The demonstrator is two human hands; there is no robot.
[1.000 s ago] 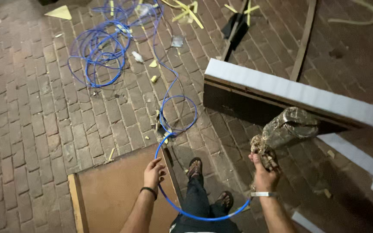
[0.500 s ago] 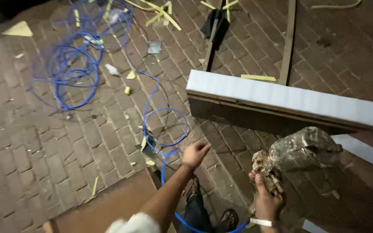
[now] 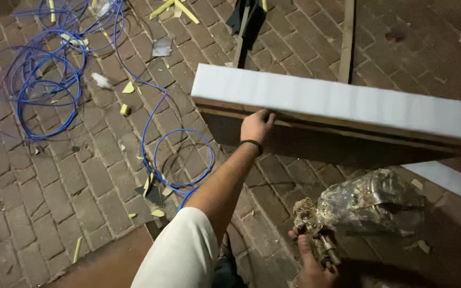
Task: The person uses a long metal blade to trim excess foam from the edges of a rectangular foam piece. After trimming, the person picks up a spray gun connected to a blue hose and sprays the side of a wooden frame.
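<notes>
Left hand (image 3: 257, 126) has reached forward off the blue cable (image 3: 177, 160), fingers now curled on the lower wooden edge of the long white-faced board (image 3: 337, 101). Right hand (image 3: 313, 264) clamped round a grimy metal tool (image 3: 324, 248), its crinkled plastic-wrapped head (image 3: 369, 202) caked brown. Rough brick paving (image 3: 54, 192) below

Head view: no labels, signs or screens visible. One package-like item: a crumpled clear plastic wrapping (image 3: 369, 202), dirt-smeared brown, at lower right, gathered around an object above the brick floor (image 3: 38, 181).
</notes>
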